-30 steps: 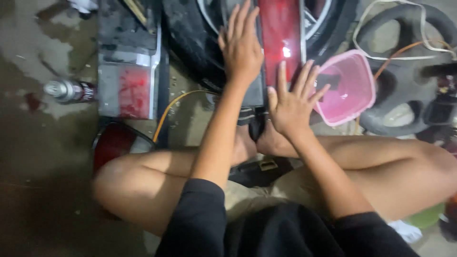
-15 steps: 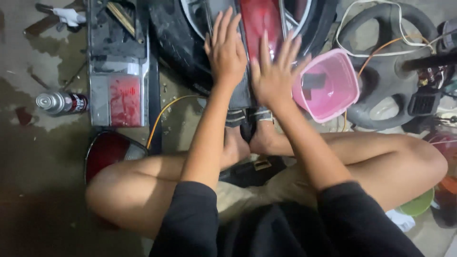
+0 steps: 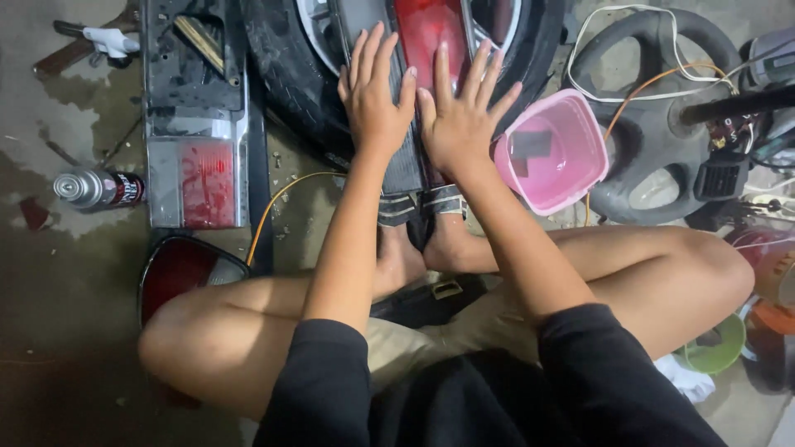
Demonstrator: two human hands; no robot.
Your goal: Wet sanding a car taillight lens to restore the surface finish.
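Both hands flat, fingers spread, gripping nothing: left hand (image 3: 377,99) and right hand (image 3: 460,116) press side by side on the red tail light (image 3: 426,33), upper centre, lying across the tyre (image 3: 281,74). Likely rigid, slick, crackable plastic; hold by the edges.

The long tail lamp (image 3: 431,41) under my palms has a glossy red lens with dark grey edges. It lies lengthwise away from me, resting on a black tyre (image 3: 286,74).
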